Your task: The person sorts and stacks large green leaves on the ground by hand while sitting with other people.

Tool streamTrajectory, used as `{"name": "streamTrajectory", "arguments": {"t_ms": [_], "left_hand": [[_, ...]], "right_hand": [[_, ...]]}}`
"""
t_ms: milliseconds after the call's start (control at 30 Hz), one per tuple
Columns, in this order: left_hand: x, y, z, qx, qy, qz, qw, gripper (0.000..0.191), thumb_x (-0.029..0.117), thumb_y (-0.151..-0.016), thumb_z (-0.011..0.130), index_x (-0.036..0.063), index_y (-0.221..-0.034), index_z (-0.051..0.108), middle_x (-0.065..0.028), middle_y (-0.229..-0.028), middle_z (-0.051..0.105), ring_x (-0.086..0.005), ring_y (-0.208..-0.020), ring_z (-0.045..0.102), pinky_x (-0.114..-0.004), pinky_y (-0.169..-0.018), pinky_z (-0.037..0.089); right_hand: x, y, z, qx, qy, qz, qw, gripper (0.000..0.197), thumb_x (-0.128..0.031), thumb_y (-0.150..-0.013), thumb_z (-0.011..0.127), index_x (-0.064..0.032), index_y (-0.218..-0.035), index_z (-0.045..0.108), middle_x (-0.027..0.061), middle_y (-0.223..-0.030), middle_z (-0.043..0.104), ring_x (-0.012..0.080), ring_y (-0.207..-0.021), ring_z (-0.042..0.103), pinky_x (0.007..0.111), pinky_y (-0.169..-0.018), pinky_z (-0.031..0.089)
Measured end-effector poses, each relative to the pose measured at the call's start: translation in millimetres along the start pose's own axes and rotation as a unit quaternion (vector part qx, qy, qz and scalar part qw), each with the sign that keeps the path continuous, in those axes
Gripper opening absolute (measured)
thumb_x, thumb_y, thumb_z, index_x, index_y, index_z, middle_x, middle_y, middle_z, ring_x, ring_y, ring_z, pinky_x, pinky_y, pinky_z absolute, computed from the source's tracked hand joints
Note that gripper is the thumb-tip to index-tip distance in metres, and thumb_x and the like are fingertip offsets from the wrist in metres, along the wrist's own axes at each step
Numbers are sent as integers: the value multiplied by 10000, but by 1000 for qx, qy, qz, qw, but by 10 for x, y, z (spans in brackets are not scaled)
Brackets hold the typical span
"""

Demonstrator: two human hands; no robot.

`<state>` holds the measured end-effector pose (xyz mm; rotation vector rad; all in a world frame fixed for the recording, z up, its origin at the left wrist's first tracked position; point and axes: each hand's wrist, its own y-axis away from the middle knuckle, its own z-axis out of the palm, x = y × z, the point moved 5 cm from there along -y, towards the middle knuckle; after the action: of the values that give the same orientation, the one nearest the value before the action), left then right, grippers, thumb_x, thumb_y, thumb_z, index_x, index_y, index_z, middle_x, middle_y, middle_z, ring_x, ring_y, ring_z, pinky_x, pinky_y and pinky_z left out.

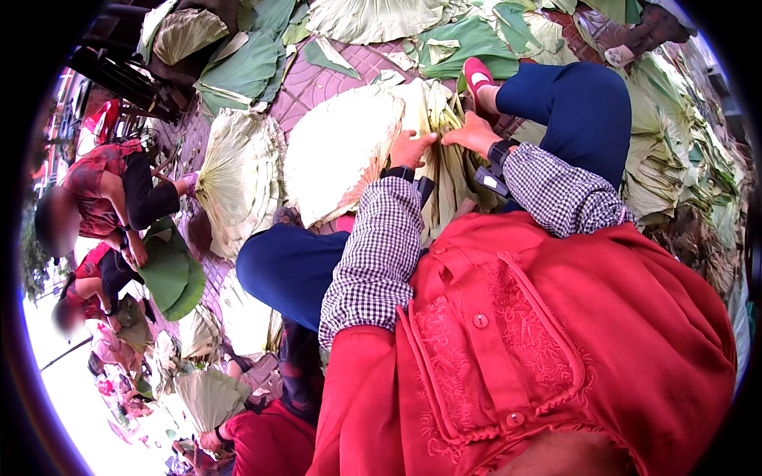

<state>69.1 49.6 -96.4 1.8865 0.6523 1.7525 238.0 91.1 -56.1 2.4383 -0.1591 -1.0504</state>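
A stack of dried, pale lotus leaves (342,146) lies between my bent knees, fanned out to the left. Beside it on the right, the folded and creased leaf part (443,178) gathers into yellowish-green ribs. My left hand (409,149) is over the inner edge of the stack, with its thumb and fingers spread. Close by, my right hand (473,135) is at the gathered ribs, thumb pointing toward the left hand. Its lower fingers are hidden, so whether it grips a leaf is unclear. Both wrists carry black straps with small devices.
Green and dried leaves (467,47) cover much of the paved floor (303,80) ahead. Another leaf stack (241,178) stands to the left. A large leaf heap (673,143) rises on the right. At the left, a co-worker (104,190) handles green leaves (169,273); several other people sit beyond.
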Motion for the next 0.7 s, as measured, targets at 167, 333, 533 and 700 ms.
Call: {"name": "streamTrajectory", "arguments": {"t_ms": [167, 333, 533, 700], "left_hand": [[-139, -11, -266, 31, 34, 32, 998, 413, 94, -778, 544, -43, -1160, 466, -178, -963, 576, -268, -689, 608, -348, -542, 536], [-598, -79, -740, 80, -644, 96, 755, 279, 195, -554, 765, 59, -766, 645, -139, -735, 627, -264, -684, 622, -370, -639, 499], [-1055, 32, -1184, 178, 15, -155, 972, 226, 62, -832, 513, -29, -1036, 550, -192, -892, 574, -296, -773, 577, -435, -665, 523], [-581, 350, -962, 145, 291, -136, 936, 258, 46, -854, 421, -78, -1064, 335, -199, -1024, 448, -280, -827, 534, -413, -681, 555]], "right_hand": [[3, 9, -14, -13, 10, 24, 1000, 706, -311, -567, 738, 71, -1089, 456, 244, -1088, 524, 330, -1040, 513, 362, -865, 410], [138, -36, -73, -1, 21, 45, 999, 682, -315, -570, 741, 79, -1055, 468, 244, -1079, 525, 329, -1034, 515, 367, -855, 415], [123, -49, -64, -17, 13, 49, 999, 705, -335, -568, 738, 103, -1067, 499, 261, -1123, 528, 329, -1047, 532, 356, -884, 424], [133, -81, -48, -3, -5, 34, 999, 663, -319, -562, 749, 101, -1010, 500, 252, -1063, 539, 330, -1001, 532, 372, -829, 426]]}}
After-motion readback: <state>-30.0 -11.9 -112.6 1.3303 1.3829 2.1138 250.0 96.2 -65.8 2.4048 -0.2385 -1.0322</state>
